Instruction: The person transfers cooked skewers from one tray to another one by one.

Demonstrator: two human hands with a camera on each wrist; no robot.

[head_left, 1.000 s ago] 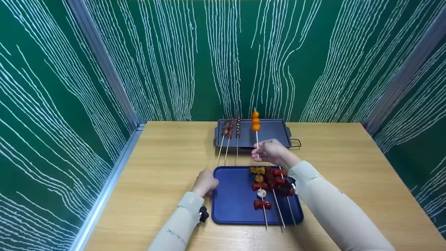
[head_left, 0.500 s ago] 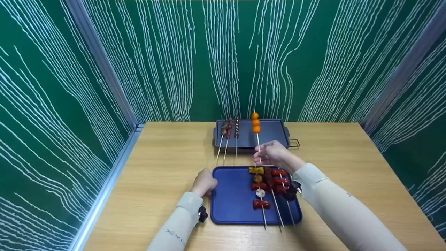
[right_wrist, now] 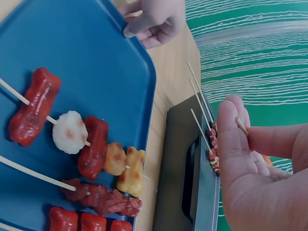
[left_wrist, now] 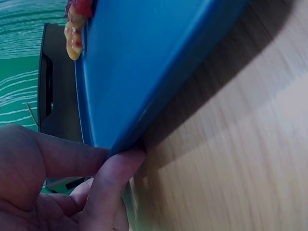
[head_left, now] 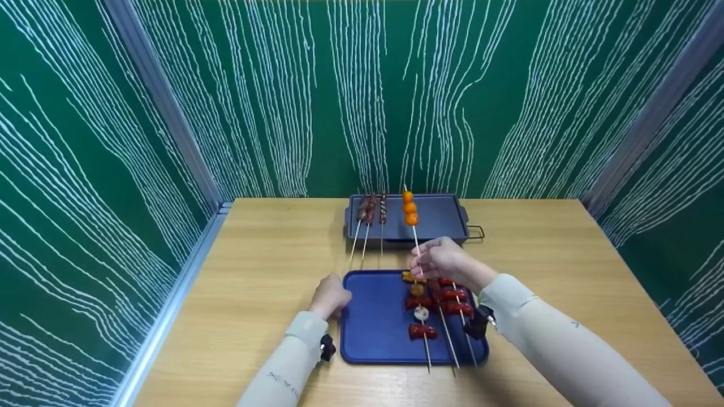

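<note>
My right hand [head_left: 444, 259] pinches the stick of a skewer with orange balls [head_left: 409, 209], its tip end over the dark grill pan [head_left: 438, 217]. In the right wrist view the stick's end [right_wrist: 241, 126] pokes out between thumb and fingers. With thumb and fingers, my left hand [head_left: 331, 297] grips the left edge of the blue tray [head_left: 373, 322]; the left wrist view shows the thumb at the rim [left_wrist: 120, 150]. On the tray's right side lie a mixed skewer [head_left: 419, 303], a dark meat skewer [right_wrist: 108, 199] and a red sausage skewer [head_left: 459, 308].
Several thin meat skewers [head_left: 371, 209] lie on the left of the grill pan, sticks overhanging its front edge. A wire handle [head_left: 476, 232] juts from the pan's right. Green patterned panels [head_left: 254, 113] stand around the wooden table [head_left: 271, 237].
My right hand has come slightly nearer and lower, with the orange-ball skewer tilting a little left and dropping over the pan. My left hand stays on the tray's edge.
</note>
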